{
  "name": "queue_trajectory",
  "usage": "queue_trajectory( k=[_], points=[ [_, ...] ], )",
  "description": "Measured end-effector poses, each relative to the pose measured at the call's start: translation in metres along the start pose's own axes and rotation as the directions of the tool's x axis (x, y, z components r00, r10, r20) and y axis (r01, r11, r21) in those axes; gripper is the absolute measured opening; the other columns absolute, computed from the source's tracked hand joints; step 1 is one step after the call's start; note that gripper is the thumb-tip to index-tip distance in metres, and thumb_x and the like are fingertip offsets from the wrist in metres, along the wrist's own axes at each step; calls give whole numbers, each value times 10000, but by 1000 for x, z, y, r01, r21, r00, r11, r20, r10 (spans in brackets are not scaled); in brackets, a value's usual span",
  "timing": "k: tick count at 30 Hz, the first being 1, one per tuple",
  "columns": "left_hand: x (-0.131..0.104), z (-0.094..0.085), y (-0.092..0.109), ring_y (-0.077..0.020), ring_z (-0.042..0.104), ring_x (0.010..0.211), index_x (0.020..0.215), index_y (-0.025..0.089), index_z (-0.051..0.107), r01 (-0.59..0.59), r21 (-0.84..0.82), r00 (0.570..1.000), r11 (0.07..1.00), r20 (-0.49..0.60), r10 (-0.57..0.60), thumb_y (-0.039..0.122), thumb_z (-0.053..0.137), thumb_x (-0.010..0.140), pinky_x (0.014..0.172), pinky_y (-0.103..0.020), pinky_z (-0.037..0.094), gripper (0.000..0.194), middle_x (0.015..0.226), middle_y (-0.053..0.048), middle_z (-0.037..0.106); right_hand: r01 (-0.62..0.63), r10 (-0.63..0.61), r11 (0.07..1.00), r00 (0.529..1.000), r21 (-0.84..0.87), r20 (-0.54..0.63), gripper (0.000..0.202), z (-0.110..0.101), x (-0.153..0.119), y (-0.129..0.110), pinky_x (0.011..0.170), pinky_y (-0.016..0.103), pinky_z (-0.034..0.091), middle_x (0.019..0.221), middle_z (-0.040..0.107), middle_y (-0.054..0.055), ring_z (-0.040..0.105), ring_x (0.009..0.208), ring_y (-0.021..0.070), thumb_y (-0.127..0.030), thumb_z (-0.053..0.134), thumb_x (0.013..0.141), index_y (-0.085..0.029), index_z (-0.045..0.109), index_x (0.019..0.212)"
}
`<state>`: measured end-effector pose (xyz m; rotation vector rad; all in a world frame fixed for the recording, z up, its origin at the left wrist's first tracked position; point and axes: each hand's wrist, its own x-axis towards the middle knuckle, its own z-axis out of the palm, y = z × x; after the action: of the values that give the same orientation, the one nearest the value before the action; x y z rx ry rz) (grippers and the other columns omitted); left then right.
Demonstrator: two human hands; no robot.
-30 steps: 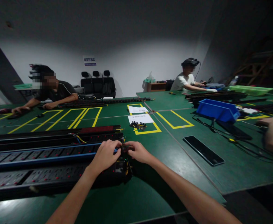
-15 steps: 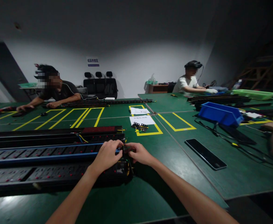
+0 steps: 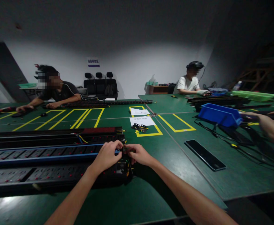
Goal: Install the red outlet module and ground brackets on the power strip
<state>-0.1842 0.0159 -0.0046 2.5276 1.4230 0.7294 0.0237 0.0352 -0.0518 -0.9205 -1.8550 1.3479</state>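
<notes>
Several long black power strips (image 3: 45,156) lie side by side on the green table (image 3: 151,193), running off to the left. My left hand (image 3: 107,155) and my right hand (image 3: 139,154) meet at the right end of the nearest strips. Between their fingertips they pinch a small dark part (image 3: 125,150) with wires, held at the strip's end. Yellow and blue wires (image 3: 82,139) show in the open strip behind.
A flat black plate (image 3: 204,154) lies to the right. A blue bin (image 3: 218,114) and cables sit at the far right by a co-worker's arm (image 3: 268,128). White papers and small black brackets (image 3: 139,126) sit in a yellow-taped box. Two people work at the far tables.
My hands stay pinched at the strip's end. The co-worker's hand at the right edge has moved up and away toward the blue bin. The view has shifted slightly.
</notes>
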Motion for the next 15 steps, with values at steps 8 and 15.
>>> queue_trajectory(
  k=[8,15],
  points=[
    [-1,-4,5,-259,644,1020,999,232,629,11,115,1000,993,4,-12,208,623,833,896,-421,457,168,1017,-28,725,-7,7,1000,1000,6,-19,532,0,2,2,462,216,510,968,760,49,634,492,106,-180,517,755,-169,687,1258],
    [0,-4,3,-244,658,1022,998,247,639,26,35,999,999,34,-27,204,616,838,922,-409,457,167,1005,-12,732,-34,33,999,998,-10,-53,455,2,4,2,445,197,484,849,746,28,637,500,115,-169,533,800,-176,705,1221]
  ],
)
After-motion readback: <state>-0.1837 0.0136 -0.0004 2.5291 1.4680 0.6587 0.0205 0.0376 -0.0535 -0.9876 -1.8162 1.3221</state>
